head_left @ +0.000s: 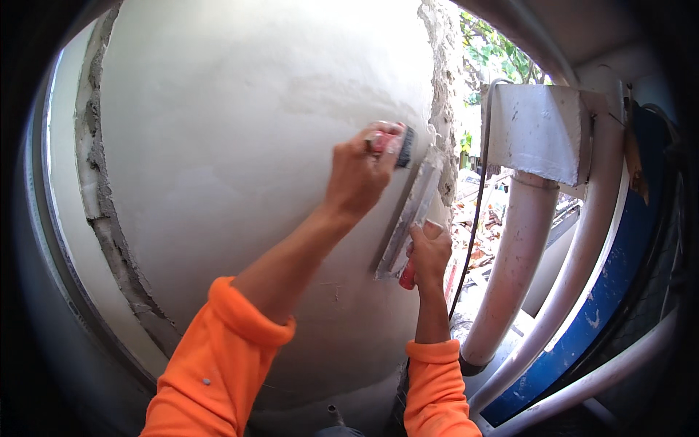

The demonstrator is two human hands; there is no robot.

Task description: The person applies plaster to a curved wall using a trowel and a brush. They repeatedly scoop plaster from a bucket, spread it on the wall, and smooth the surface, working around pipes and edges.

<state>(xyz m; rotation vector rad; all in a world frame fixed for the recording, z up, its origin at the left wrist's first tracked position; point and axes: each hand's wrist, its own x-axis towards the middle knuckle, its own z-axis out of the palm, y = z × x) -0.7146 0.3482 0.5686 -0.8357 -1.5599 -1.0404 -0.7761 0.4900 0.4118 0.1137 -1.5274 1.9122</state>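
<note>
A pale, smoothly plastered wall point(240, 138) fills the view in front of me, with damp, darker patches on it. My left hand point(360, 167) is closed around the red handle of a brush point(406, 148), whose dark bristles are at the right part of the wall. Lower and to the right, my right hand point(431, 251) grips the red handle of a plastering trowel point(416, 202). The trowel's long metal blade is tilted along the wall's right side and smeared with plaster. Whether the blade touches the wall I cannot tell.
Rough, broken plaster point(442, 102) runs down the wall's right edge; another rough strip point(109, 226) lies at left. On the right stand a thick pipe point(510, 262), a pale box point(535, 131), a hanging dark cable point(480, 189) and a blue panel point(542, 379).
</note>
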